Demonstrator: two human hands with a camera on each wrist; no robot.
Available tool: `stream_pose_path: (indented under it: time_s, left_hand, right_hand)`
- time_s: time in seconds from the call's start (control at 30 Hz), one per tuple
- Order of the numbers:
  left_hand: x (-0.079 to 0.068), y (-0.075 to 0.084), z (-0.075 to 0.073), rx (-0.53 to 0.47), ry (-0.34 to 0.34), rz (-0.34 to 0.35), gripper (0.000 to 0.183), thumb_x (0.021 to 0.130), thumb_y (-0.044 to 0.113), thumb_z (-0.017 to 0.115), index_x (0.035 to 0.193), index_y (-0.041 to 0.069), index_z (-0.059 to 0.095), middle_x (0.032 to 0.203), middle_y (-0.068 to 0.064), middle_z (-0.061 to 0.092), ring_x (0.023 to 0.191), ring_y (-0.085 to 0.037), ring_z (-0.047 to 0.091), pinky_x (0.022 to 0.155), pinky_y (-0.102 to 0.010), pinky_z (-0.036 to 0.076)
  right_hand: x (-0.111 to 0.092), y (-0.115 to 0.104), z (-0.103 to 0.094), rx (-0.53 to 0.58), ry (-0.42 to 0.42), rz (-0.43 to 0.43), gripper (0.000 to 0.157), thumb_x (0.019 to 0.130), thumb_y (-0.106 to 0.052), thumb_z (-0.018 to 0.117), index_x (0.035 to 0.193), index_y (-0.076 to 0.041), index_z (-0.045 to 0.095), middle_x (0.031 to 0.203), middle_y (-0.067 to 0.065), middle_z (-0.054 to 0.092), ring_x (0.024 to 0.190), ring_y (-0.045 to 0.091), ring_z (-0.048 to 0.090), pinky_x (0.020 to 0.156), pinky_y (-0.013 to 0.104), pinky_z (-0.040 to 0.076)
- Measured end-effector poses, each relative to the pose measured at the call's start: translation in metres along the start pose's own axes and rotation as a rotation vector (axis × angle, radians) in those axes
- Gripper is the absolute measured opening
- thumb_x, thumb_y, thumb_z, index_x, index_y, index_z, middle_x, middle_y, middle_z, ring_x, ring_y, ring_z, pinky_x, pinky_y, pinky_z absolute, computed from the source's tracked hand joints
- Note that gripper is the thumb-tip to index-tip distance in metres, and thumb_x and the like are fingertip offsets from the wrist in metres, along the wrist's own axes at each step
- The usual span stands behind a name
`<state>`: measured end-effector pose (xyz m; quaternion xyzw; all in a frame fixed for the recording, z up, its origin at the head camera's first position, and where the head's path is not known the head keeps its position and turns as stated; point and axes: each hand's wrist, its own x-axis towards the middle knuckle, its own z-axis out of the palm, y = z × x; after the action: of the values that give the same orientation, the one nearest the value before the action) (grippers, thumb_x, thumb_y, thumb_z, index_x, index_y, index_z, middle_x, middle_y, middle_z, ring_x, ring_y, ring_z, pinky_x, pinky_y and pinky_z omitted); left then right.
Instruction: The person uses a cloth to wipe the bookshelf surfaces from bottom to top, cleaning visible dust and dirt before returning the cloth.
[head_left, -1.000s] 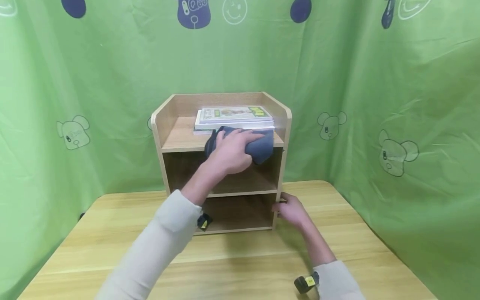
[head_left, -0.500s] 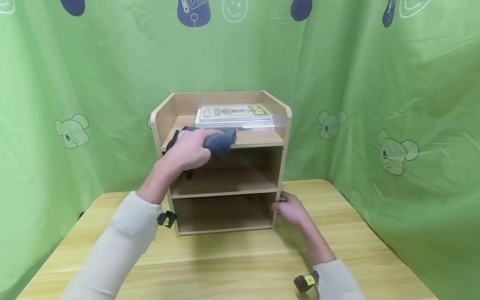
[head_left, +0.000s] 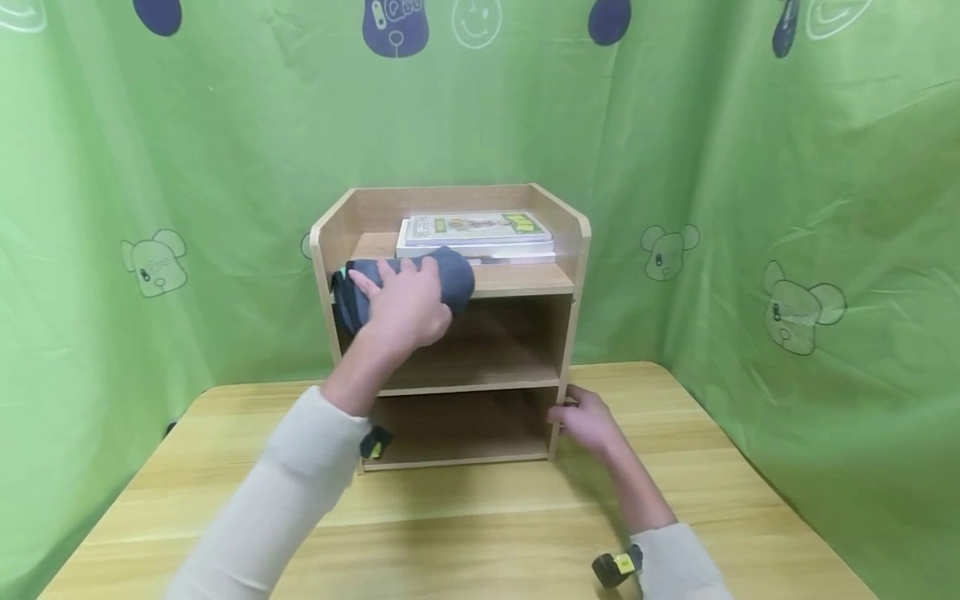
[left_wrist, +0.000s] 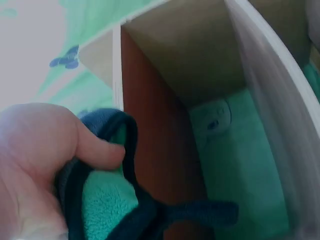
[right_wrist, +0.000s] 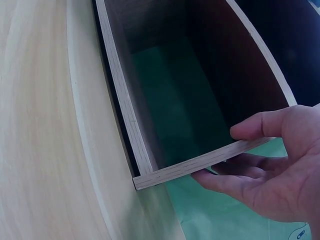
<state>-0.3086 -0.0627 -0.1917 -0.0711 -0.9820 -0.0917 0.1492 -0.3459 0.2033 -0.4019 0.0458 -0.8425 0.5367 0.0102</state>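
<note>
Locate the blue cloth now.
In the head view, the left hand grips the blue cloth at the front left of the top shelf, near the books.

Books (head_left: 476, 235) atop shelf unit (head_left: 491, 360), cloth (head_left: 454, 279) in front, table (head_left: 480, 533) beneath.

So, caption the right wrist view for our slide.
Right hand grips the side of the shelf on the table.

cloth item (head_left: 456, 279): slate blue, near-black edging, teal-green lining | shelf unit (head_left: 480, 387): tan woodgrain | top book (head_left: 480, 223), 12 o'clock in head view: white cover, yellow-green lettering | tabletop (head_left: 480, 533), 6 o'clock: yellow, streaked | curtain (head_left: 525, 117), 12 o'clock: green, purple blobs, outlined bears | sleeves (head_left: 300, 479), 5 and 8 o'clock: off-white
</note>
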Motion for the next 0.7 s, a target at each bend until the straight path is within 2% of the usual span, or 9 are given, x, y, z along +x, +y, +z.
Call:
stream_pose_path:
  time_s: [0.13,0.23,0.33,0.5,0.6,0.7]
  left_hand:
    - [0.002,0.027,0.011,0.048,0.059,0.007,0.062,0.082,0.028,0.060,0.137,0.009,0.038,0.143,-0.024,0.038,0.136,-0.052,0.019,0.101,-0.074,0.002]
    - [0.005,0.048,0.018,0.071,0.076,0.027,0.068,0.081,0.035,0.064,0.140,0.012,0.037,0.145,-0.023,0.038,0.136,-0.051,0.020,0.102,-0.073,0.005]
    - [0.011,0.070,0.021,0.097,0.060,0.029,0.075,0.081,0.042,0.065,0.143,0.017,0.034,0.147,-0.020,0.036,0.137,-0.049,0.021,0.103,-0.072,0.007]
    - [0.017,0.103,0.024,0.104,0.031,0.063,0.074,0.083,0.047,0.063,0.147,0.025,0.032,0.149,-0.015,0.036,0.138,-0.045,0.023,0.106,-0.069,0.010]
    - [0.018,0.113,0.026,0.090,0.021,0.089,0.070,0.085,0.047,0.061,0.146,0.028,0.034,0.149,-0.013,0.036,0.138,-0.044,0.023,0.106,-0.068,0.010]
    - [0.019,0.112,0.026,0.065,0.022,0.114,0.063,0.087,0.042,0.059,0.145,0.031,0.037,0.148,-0.010,0.038,0.139,-0.042,0.024,0.107,-0.067,0.009]
  right_hand:
    - [-0.001,-0.001,-0.001,-0.006,0.012,-0.002,0.060,0.082,-0.008,0.061,0.137,0.007,0.040,0.116,0.027,0.060,0.101,0.034,0.061,0.089,0.048,0.050]
    - [-0.001,-0.002,0.000,-0.012,0.011,-0.009,0.061,0.082,-0.007,0.061,0.137,0.007,0.040,0.116,0.027,0.060,0.101,0.034,0.062,0.088,0.047,0.050]
    - [-0.001,-0.003,0.000,0.002,0.015,-0.011,0.060,0.082,-0.006,0.061,0.137,0.007,0.040,0.116,0.028,0.060,0.101,0.034,0.062,0.089,0.047,0.050]
    - [-0.001,-0.001,-0.001,0.027,0.007,-0.008,0.061,0.083,-0.004,0.059,0.139,0.009,0.037,0.120,0.033,0.056,0.101,0.035,0.061,0.088,0.047,0.050]
    - [-0.001,-0.001,-0.001,0.033,-0.002,0.000,0.064,0.083,-0.004,0.058,0.140,0.010,0.034,0.124,0.035,0.053,0.101,0.035,0.061,0.087,0.046,0.051]
    - [-0.001,0.000,-0.001,0.031,-0.004,-0.001,0.065,0.083,-0.004,0.058,0.141,0.010,0.033,0.126,0.035,0.052,0.103,0.036,0.061,0.086,0.046,0.052]
